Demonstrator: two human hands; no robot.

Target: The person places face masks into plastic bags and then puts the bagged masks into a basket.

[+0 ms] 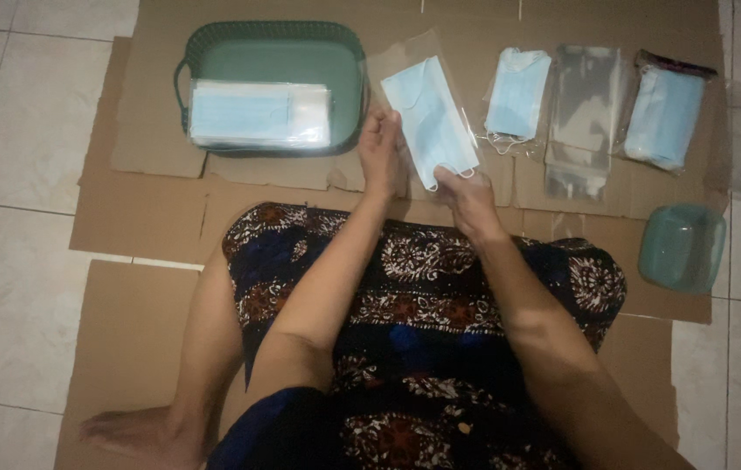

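A light blue face mask [429,119] lies partly inside a clear plastic sleeve [405,59] in front of me. My left hand [380,153] rests against the sleeve's left edge, fingers together. My right hand [466,198] pinches the mask's lower end by its ear loops. Both forearms reach out over my patterned skirt.
A green basket [276,50] at the back left holds a stack of bagged masks [259,115]. To the right lie a loose mask [517,94], empty clear sleeves [581,122] and a pack of masks [666,117]. A small green tub [682,247] sits at right on cardboard [140,339].
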